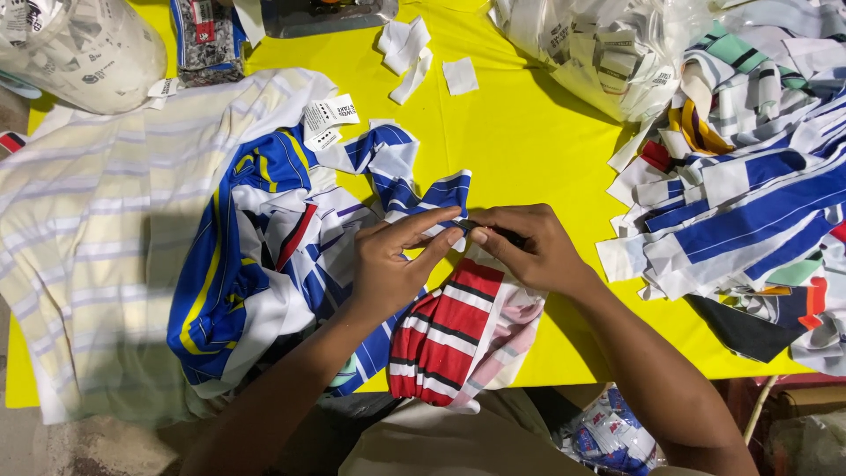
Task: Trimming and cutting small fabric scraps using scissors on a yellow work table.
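My left hand [394, 262] and my right hand [527, 248] meet at the middle of the yellow table [520, 141]. Their fingertips pinch the edge of a blue-and-white striped fabric piece [441, 196]. My right hand also grips a small dark tool [493, 233], partly hidden by the fingers. Under my hands lies a red, black and white striped fabric piece [445, 330], hanging over the table's near edge. A heap of blue, white and yellow garments [256, 264] lies just left of my left hand.
A cream striped garment [88, 238] covers the left of the table. A pile of striped fabric strips [749, 185] fills the right side. Clear bags of white labels [599, 44] sit at the back, with loose white tags [330, 119] and a bag below the table [608, 432].
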